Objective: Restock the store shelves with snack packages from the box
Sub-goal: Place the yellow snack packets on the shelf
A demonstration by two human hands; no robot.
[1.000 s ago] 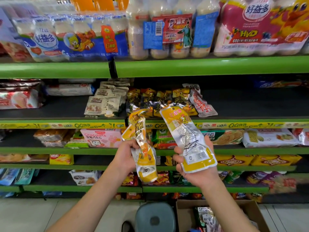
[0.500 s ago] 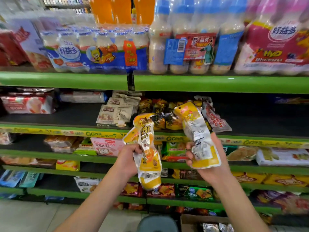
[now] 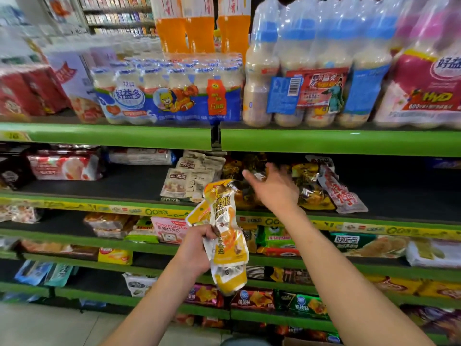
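Left hand [image 3: 197, 248] gripping yellow snack packets [image 3: 224, 236], right hand [image 3: 274, 188] over shelved snacks [image 3: 309, 186]

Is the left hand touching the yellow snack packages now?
Touching. The head view shows the left hand with fingers curled around the yellow snack packages.

Green-edged store shelf with a black deck [image 3: 124, 186]: shiny yellow-gold foil snack packets [image 3: 309, 193] heaped mid-shelf; beige pouches [image 3: 189, 178] stacked just left of that heap, a red-and-white packet [image 3: 341, 193] leaning on its right side.
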